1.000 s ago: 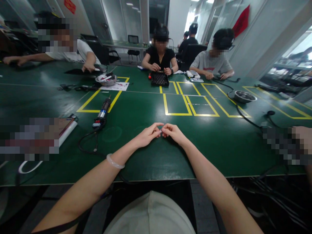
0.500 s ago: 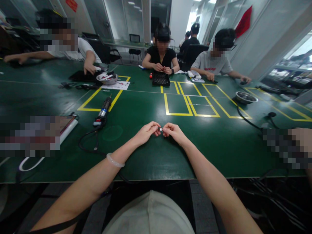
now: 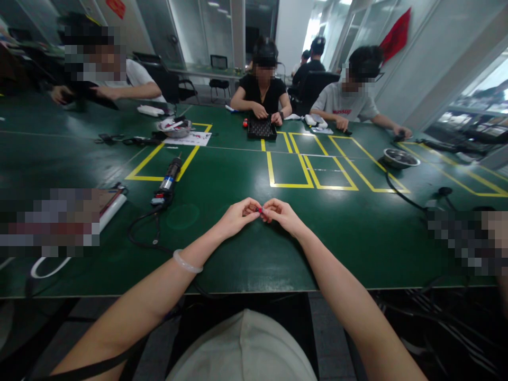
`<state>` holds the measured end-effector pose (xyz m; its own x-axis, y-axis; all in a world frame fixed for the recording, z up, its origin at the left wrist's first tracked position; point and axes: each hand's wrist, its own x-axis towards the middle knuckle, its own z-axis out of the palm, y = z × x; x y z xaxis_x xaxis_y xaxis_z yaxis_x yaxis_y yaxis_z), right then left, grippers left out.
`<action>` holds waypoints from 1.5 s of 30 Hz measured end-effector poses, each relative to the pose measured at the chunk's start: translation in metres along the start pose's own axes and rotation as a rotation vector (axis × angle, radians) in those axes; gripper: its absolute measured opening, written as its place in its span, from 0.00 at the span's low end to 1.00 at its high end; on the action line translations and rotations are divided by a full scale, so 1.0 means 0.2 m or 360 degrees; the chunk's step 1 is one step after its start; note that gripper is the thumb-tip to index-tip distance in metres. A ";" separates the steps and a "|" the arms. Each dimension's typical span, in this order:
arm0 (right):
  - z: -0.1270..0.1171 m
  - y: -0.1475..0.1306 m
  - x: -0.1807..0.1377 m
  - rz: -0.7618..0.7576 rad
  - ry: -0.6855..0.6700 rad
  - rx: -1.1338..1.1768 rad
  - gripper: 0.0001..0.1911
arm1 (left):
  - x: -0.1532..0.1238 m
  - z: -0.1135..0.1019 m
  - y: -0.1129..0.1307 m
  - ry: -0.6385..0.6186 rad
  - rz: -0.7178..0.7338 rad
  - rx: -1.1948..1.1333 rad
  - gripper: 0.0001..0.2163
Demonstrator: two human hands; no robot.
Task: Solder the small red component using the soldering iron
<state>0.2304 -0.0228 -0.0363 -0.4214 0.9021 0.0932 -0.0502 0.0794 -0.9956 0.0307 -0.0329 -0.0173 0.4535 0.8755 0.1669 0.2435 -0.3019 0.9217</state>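
Observation:
Both my hands meet over the green table (image 3: 238, 174), just in front of me. My left hand (image 3: 238, 216) and my right hand (image 3: 280, 214) each pinch one end of a tiny part (image 3: 260, 210) that shows a red spot between the fingertips. The fingers of both hands are curled closed around it. A pale bangle (image 3: 186, 263) sits on my left wrist. What the part is cannot be made out at this size.
An electric screwdriver (image 3: 169, 180) with a black cable lies to my left. Yellow tape boxes (image 3: 309, 169) mark the table's middle. A black tray (image 3: 261, 128) and metal bowls (image 3: 399, 157) stand farther off. Several other people sit around the far and left sides.
My hands have closed together again around the tiny part, which now shows red instead of silver. The person at far left pulled both hands back from the table.

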 end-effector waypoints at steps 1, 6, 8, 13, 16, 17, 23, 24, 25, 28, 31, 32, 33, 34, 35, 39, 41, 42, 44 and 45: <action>0.00 0.00 0.00 -0.0008 0.0004 0.0000 0.18 | 0.00 0.00 0.00 0.0008 -0.0004 0.0004 0.12; 0.00 0.01 0.00 -0.0068 0.0004 -0.0009 0.16 | 0.00 0.00 0.00 0.0045 -0.0033 -0.0006 0.14; 0.00 0.01 0.00 -0.0077 -0.0014 -0.0003 0.16 | 0.00 0.00 0.00 0.0042 -0.0030 0.0006 0.14; 0.00 0.02 0.01 -0.0043 -0.0019 0.0022 0.18 | 0.00 -0.01 0.00 0.0056 0.0033 0.0080 0.11; 0.00 0.02 0.01 -0.0026 -0.0020 0.0011 0.18 | 0.00 0.00 0.01 0.0092 0.0074 0.0118 0.10; 0.00 0.02 0.01 -0.0021 -0.0024 0.0000 0.18 | 0.00 0.00 0.02 0.0097 0.0082 0.0131 0.10; -0.01 0.02 0.01 -0.0045 -0.0018 -0.0035 0.17 | -0.01 0.01 0.02 0.0105 0.0104 0.0181 0.11; -0.01 0.02 0.01 -0.0053 -0.0010 -0.0031 0.17 | -0.01 0.01 0.02 0.0106 0.0104 0.0183 0.12; -0.01 0.02 0.01 -0.0062 -0.0003 -0.0030 0.17 | -0.01 0.01 0.02 0.0104 0.0101 0.0184 0.13; -0.01 0.01 0.01 -0.0088 0.0005 -0.0037 0.16 | -0.01 0.00 0.01 0.0099 0.0062 0.0181 0.15; 0.00 0.00 0.01 -0.0116 -0.0004 -0.0067 0.15 | -0.01 0.00 0.01 0.0108 0.0002 0.0172 0.15; 0.00 0.00 0.01 -0.0120 -0.0009 -0.0078 0.15 | -0.01 0.00 0.01 0.0107 -0.0006 0.0166 0.15; 0.00 0.00 0.00 -0.0122 -0.0012 -0.0086 0.14 | -0.01 0.00 0.01 0.0103 -0.0005 0.0160 0.14; 0.00 0.00 0.00 -0.0122 -0.0016 -0.0091 0.14 | -0.01 0.00 0.01 0.0099 0.0005 0.0154 0.14; 0.00 0.00 0.00 -0.0120 -0.0018 -0.0089 0.14 | -0.01 0.00 0.01 0.0095 0.0019 0.0150 0.13; 0.00 0.01 0.01 -0.0108 0.0002 -0.0043 0.16 | -0.01 0.00 0.01 0.0118 0.0081 0.0170 0.11; 0.00 0.02 0.01 -0.0094 0.0002 -0.0025 0.16 | -0.01 0.00 0.01 0.0146 0.0112 0.0203 0.10; 0.00 0.02 0.01 -0.0086 -0.0005 -0.0020 0.16 | -0.01 0.00 0.02 0.0156 0.0129 0.0221 0.10; 0.00 0.02 0.01 -0.0074 -0.0025 -0.0008 0.16 | -0.01 0.00 0.02 0.0168 0.0167 0.0254 0.10; 0.00 0.02 0.01 -0.0071 -0.0033 -0.0003 0.16 | -0.01 0.00 0.02 0.0169 0.0186 0.0267 0.09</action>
<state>0.2292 -0.0205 -0.0407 -0.4373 0.8887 0.1379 -0.0679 0.1203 -0.9904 0.0310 -0.0358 -0.0141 0.3964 0.8629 0.3135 0.3377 -0.4546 0.8242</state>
